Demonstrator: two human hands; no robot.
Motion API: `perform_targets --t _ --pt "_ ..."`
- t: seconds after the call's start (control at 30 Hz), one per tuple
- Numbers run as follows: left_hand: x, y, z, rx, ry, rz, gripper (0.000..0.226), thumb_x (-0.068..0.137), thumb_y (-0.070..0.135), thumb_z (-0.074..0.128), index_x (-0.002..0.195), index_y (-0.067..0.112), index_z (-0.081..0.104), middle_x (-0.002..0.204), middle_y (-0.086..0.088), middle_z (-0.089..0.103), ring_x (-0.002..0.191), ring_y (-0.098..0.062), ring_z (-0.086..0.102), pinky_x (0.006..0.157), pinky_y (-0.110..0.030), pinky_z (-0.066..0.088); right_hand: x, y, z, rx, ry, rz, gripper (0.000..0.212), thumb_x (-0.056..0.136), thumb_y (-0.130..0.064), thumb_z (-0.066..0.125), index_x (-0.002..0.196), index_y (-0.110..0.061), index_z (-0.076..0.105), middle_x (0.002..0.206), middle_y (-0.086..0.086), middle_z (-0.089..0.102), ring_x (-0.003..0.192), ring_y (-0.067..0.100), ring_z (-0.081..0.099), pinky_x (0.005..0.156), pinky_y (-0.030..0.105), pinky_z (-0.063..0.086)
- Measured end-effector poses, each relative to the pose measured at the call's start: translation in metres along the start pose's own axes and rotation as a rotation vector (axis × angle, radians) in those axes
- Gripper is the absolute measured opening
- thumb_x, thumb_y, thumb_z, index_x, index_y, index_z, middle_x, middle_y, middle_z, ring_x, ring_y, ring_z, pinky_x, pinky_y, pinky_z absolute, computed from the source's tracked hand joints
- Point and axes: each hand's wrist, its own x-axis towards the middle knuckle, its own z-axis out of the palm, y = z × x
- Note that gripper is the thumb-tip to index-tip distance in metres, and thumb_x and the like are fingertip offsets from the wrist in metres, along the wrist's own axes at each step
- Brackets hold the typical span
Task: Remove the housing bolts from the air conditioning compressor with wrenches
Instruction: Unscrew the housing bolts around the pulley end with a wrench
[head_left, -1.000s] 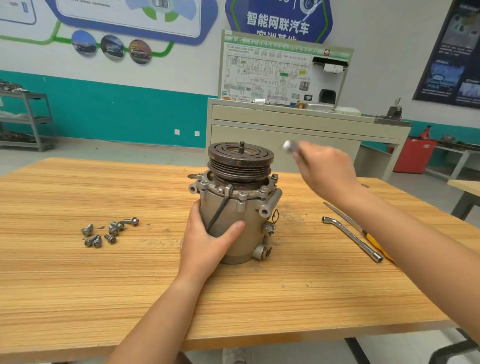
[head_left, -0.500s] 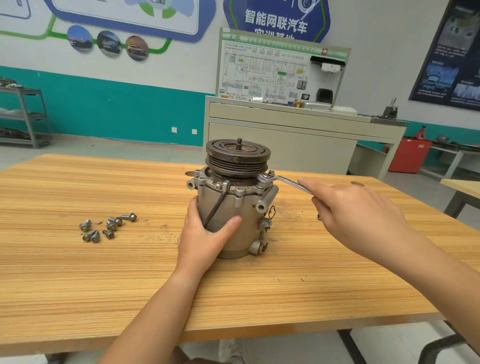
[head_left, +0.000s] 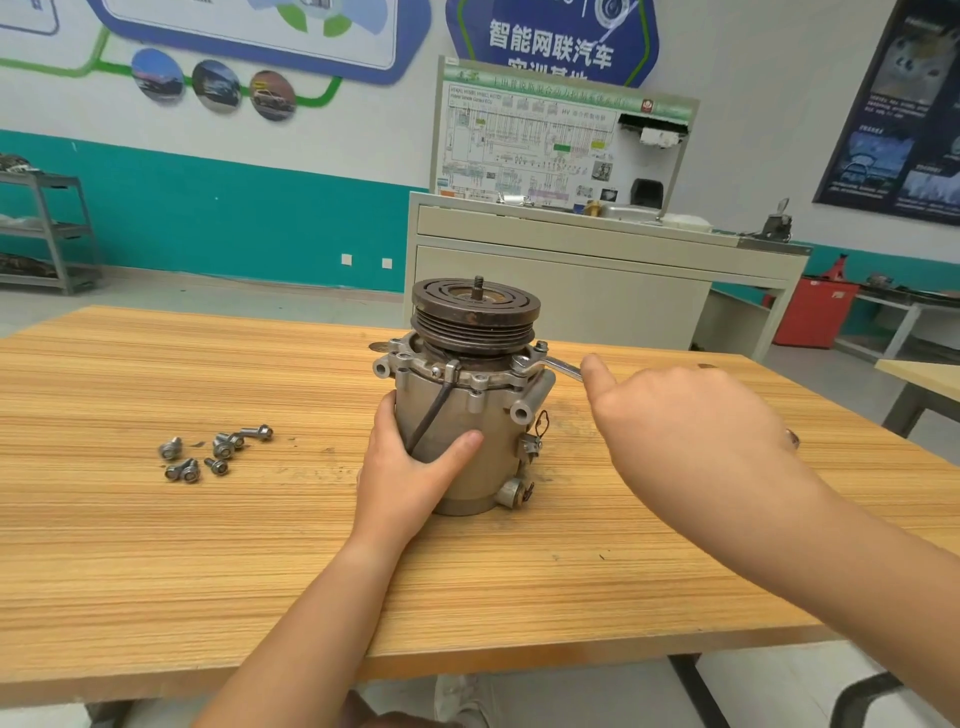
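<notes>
Fingers (head_left: 385, 418) of the left hand (head_left: 410, 473): curled round the left side of the compressor (head_left: 467, 431), tips hidden behind the body; thumb spread wide and pressed flat across the front, just beside a black cable (head_left: 434, 415) that runs down the casing.

Thumb of the right hand (head_left: 691, 436): stretched forward, lying on the handle of the wrench (head_left: 563, 368). The other fingers are hidden behind the back of the hand, so how they lie cannot be told; the handle runs in under the palm.

Wrench: bright steel, only a short stretch showing between the thumb and the compressor flange. Its far end meets a housing bolt (head_left: 519, 362) on the right of the flange; the seating itself is too small to make out.

Compressor: grey cast body, standing upright near the middle of the table (head_left: 208, 597), with its dark grooved pulley (head_left: 475, 319) on top and a threaded shaft stub at the centre.

Loose bolts (head_left: 213, 452): a small cluster lying on the tabletop, well apart to the left of the compressor.

Table: light wood-grain top.

Background: a beige cabinet (head_left: 571, 296) carrying a wiring-diagram board (head_left: 545, 145); a grey shelf rack (head_left: 47, 234) by the teal-banded wall at left.
</notes>
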Motion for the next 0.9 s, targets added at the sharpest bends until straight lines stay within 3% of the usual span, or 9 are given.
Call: perform_targets --t 0.13,0.27,0.33,0.4,0.5,0.6,0.77,0.83,0.9 --pt "0.000 -0.002 0.000 -0.005 0.001 0.003 0.098 0.066 0.051 0.079 0.146 0.026 0.026 0.126 0.017 0.045 0.120 -0.010 0.048 0.094 -0.026 0.038 -0.002 -0.008 -0.006 0.032 -0.059 -0.009 0.068 0.086 0.007 0.036 0.143 0.004 0.001 0.069 0.006 0.042 0.051 0.015 0.027 0.037 0.027 0.018" --pt "0.002 -0.003 0.001 -0.015 0.005 0.006 0.100 0.066 0.052 0.079 0.146 0.026 0.024 0.124 0.018 0.043 0.117 -0.009 0.047 0.093 -0.026 0.037 -0.002 -0.013 -0.012 0.053 -0.075 -0.024 0.062 0.088 0.006 0.034 0.142 0.008 0.003 0.109 0.012 0.055 0.054 0.017 0.026 0.037 0.026 0.018" --pt "0.002 -0.004 0.001 -0.024 0.007 0.003 0.100 0.066 0.051 0.078 0.147 0.026 0.024 0.123 0.020 0.043 0.116 -0.007 0.047 0.091 -0.023 0.037 -0.001 -0.014 -0.012 0.040 -0.074 -0.035 0.061 0.088 0.006 0.034 0.141 0.009 0.004 0.108 0.012 0.055 0.050 0.015 0.022 0.037 0.026 0.018" --pt "0.002 -0.004 0.002 -0.029 0.011 0.007 0.097 0.065 0.051 0.078 0.144 0.030 0.026 0.117 0.024 0.044 0.113 -0.005 0.047 0.086 -0.019 0.036 -0.001 -0.012 -0.011 0.038 -0.068 -0.039 0.063 0.087 0.007 0.036 0.142 0.009 0.004 0.087 0.010 0.053 0.050 0.015 0.023 0.037 0.026 0.019" --pt "0.002 -0.004 0.002 -0.033 0.012 0.018 0.093 0.064 0.052 0.077 0.141 0.034 0.028 0.115 0.025 0.046 0.112 -0.005 0.048 0.085 -0.018 0.036 -0.001 -0.007 -0.012 0.032 -0.061 -0.064 0.062 0.085 0.008 0.038 0.142 0.007 0.013 0.060 0.003 0.028 0.046 0.015 0.025 0.036 0.026 0.019" --pt "0.002 -0.005 0.002 -0.035 0.008 0.021 0.097 0.066 0.050 0.078 0.145 0.027 0.027 0.118 0.021 0.045 0.113 -0.006 0.047 0.088 -0.022 0.036 -0.001 -0.003 -0.015 0.011 -0.035 -0.094 0.052 0.084 0.008 0.041 0.135 0.001 0.032 0.062 0.000 0.024 0.045 0.013 0.023 0.036 0.026 0.020" --pt "0.002 -0.005 0.002 -0.029 0.006 0.021 0.097 0.066 0.050 0.077 0.145 0.027 0.026 0.106 0.037 0.038 0.110 -0.003 0.046 0.078 -0.011 0.034 0.012 0.017 -0.004 0.044 0.105 -0.009 0.046 0.087 -0.002 0.039 0.128 -0.022 0.046 0.063 -0.002 0.035 0.048 0.015 0.027 0.039 0.024 0.017" --pt "0.002 -0.006 0.002 -0.034 0.005 0.020 0.098 0.066 0.049 0.077 0.146 0.027 0.025 0.106 0.038 0.037 0.110 -0.003 0.046 0.077 -0.009 0.033 0.024 0.030 0.001 0.125 0.147 0.041 0.045 0.090 -0.005 0.040 0.126 -0.032 0.048 0.083 0.000 0.057 0.062 0.019 0.048 0.041 0.022 0.022" --pt "0.002 -0.006 0.002 -0.031 0.008 0.017 0.099 0.066 0.049 0.077 0.146 0.026 0.025 0.107 0.035 0.039 0.111 -0.002 0.045 0.080 -0.011 0.034 0.035 0.038 0.007 0.168 0.149 0.034 0.044 0.091 -0.006 0.042 0.123 -0.035 0.051 0.104 0.003 0.062 0.082 0.025 0.059 0.045 0.022 0.031"
